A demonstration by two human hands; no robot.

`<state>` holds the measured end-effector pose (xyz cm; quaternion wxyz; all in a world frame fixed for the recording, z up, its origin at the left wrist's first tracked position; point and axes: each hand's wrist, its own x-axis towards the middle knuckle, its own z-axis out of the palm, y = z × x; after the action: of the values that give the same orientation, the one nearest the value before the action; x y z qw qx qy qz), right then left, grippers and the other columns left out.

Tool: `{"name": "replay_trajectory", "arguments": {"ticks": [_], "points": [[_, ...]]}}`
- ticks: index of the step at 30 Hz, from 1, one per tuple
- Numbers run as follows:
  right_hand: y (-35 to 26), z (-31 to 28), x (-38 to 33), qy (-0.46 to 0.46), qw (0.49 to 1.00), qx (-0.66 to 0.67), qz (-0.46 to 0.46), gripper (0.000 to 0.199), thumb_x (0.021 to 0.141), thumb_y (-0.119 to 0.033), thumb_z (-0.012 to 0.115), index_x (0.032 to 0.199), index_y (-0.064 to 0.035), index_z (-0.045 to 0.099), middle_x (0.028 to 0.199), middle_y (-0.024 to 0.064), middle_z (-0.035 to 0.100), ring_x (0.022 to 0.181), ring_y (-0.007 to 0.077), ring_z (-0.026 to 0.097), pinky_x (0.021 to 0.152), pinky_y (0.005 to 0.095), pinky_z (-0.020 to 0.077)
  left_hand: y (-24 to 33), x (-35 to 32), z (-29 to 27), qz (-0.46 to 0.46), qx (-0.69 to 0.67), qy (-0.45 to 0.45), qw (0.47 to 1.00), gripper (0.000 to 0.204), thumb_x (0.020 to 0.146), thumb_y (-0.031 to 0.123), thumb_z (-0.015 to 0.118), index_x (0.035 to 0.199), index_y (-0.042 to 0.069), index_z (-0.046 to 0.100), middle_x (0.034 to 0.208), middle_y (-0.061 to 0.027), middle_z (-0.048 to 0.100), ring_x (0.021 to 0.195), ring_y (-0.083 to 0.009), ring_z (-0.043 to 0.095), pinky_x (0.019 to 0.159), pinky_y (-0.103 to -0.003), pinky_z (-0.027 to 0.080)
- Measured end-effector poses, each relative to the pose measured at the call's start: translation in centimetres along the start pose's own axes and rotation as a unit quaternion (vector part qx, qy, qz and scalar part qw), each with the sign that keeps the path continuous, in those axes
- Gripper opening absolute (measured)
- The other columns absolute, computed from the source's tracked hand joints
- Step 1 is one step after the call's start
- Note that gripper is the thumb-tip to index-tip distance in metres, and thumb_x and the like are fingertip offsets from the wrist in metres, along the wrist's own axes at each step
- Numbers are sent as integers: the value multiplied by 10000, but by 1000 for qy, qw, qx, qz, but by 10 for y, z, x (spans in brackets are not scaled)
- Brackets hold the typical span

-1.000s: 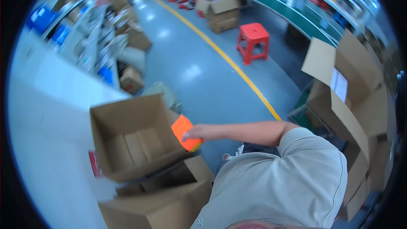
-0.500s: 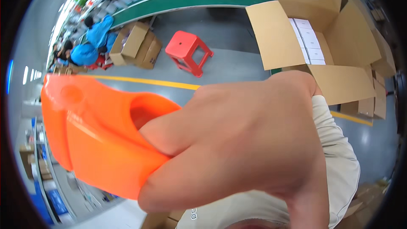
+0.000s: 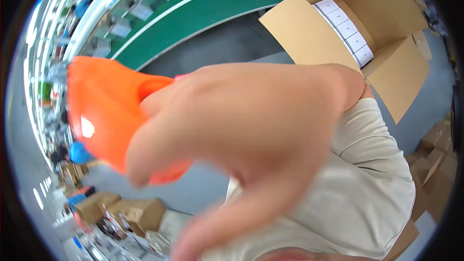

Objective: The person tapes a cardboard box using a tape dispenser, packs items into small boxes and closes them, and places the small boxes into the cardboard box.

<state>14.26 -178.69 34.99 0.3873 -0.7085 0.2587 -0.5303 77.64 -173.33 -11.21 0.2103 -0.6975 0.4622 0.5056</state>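
Gripping an orange plastic piece (image 3: pixel 104 111) with the right hand (image 3: pixel 241 116), and it looks like a hollow moulded shell with a glossy face, so I'd bet on light and stiff, more likely to flex than crack if it got knocked. It's over on the left, up in the air, with the green-topped bench (image 3: pixel 203 14) on the far side beyond it. The fingers are curled onto its right end, one tucked into the scooped gap and another pressed along the near side. Honestly seems like the sweet spot: hooking that rim should beat squeezing the smooth left end, which could be slippy with sweaty palms. Can't tell if there's anything inside adding weight. A blurry strip of skin runs toward the near edge, probably that same hand's thumb, but too smeared to swear to. Left hand isn't anywhere I can make out, so no clue what it's doing. Far right there's a cardboard box (image 3: pixel 309 41) with its flaps folded out, holding a row of small white boxes (image 3: pixel 347 29), well apart from the orange plastic piece.
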Motion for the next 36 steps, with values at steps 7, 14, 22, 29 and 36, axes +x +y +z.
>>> {"name": "replay_trajectory", "arguments": {"ticks": [7,14,22,29,36], "points": [[222,-162,-2,128,901,-177,375,408,971,-368,670,1091,14,746,1034,141,742,966,239,693,858,362,527,206,182,-94,71,160,-72,982,619,980,551,561,1338,49,625,1253,-165,705,1192,-407,641,1045,-550,480],[454,-393,-130,212,686,-389,577,447,943,-443,599,1018,-35,768,942,233,735,947,359,721,850,437,545,572,197,-223,377,224,179,880,426,994,386,599,1164,5,685,1107,-249,711,1083,-415,671,922,-477,532],[515,-523,-181,173,488,-406,753,460,922,-298,539,1290,-56,669,1455,269,520,1337,433,521,1093,579,408,932,116,-128,560,271,85,778,404,971,280,665,1268,7,646,1298,-209,657,1097,-354,676,928,-413,539],[471,-456,-114,336,660,-384,552,218,879,-233,627,987,-61,707,935,151,704,928,320,672,817,479,523,1235,110,-69,768,324,155,530,617,951,259,676,1481,47,441,1580,-204,403,1316,-392,552,988,-456,532],[402,-276,-66,335,756,-122,550,205,957,-190,569,905,-26,680,856,135,712,812,274,696,746,429,533,1409,179,-28,651,438,224,578,679,935,176,623,1550,77,352,1590,-203,394,1408,-407,455,1135,-473,426]]}}
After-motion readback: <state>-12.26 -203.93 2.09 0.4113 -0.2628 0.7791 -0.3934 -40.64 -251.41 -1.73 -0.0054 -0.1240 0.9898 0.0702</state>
